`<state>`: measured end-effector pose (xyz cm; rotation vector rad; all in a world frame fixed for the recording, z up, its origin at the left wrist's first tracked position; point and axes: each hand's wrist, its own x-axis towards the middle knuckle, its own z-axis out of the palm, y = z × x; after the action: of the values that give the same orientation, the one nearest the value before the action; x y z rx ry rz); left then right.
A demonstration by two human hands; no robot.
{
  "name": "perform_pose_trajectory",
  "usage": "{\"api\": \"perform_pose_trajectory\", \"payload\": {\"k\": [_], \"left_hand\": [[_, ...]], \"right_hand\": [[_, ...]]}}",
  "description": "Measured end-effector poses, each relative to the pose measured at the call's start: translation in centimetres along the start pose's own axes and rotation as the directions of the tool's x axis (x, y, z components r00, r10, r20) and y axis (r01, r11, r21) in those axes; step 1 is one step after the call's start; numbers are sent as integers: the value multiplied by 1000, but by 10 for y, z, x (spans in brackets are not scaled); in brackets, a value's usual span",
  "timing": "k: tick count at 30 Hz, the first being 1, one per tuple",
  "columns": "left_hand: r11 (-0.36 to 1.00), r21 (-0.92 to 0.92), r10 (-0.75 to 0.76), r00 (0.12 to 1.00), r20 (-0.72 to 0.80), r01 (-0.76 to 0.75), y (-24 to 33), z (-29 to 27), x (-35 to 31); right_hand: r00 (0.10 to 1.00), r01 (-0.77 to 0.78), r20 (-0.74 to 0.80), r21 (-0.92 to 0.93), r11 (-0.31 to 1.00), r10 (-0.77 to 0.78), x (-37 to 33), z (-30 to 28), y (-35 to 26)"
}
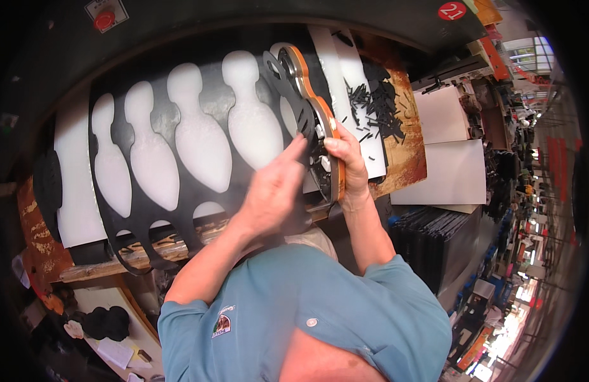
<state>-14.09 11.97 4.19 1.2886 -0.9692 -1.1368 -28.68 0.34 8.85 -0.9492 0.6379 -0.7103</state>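
Observation:
My right hand (349, 159) grips an orange-edged cutting die (336, 130) from its right side, the thumb over its rim. The die is shaped like a shoe sole and stands tilted on edge above the table. A black sole-shaped piece with slots (293, 92) lies against the die's left side, partly out of it. My left hand (272, 194) is slightly blurred, its index finger reaching to that piece and the other fingers curled. Whether anything is in those curled fingers is hidden. Beside it a black sheet (157, 114) with several sole-shaped cutouts lies on a white board (74, 184).
Small black scraps (380, 105) are scattered at the board's right end. A dark machine beam (243, 22) spans the far side, bearing a red button (105, 20). Stacked dark sheets (431, 245) and white panels (450, 172) stand at the right. The sheet's edge hangs over the wooden table edge (109, 264).

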Motion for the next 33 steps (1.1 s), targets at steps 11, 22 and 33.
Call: {"api": "perform_pose_trajectory", "payload": {"k": [11,22,33], "left_hand": [[978,-58,98,693,-715,-198,-42,-184,-65],[713,648,608,226,-761,268,-25,-374,-97],[63,731,286,690,-665,679,-25,-505,-65]], "right_hand": [[935,235,63,-848,476,-348,28,-15,21],[905,96,134,-989,-114,-404,35,-26,68],[914,30,60,-996,-81,-401,37,-23,71]]}}
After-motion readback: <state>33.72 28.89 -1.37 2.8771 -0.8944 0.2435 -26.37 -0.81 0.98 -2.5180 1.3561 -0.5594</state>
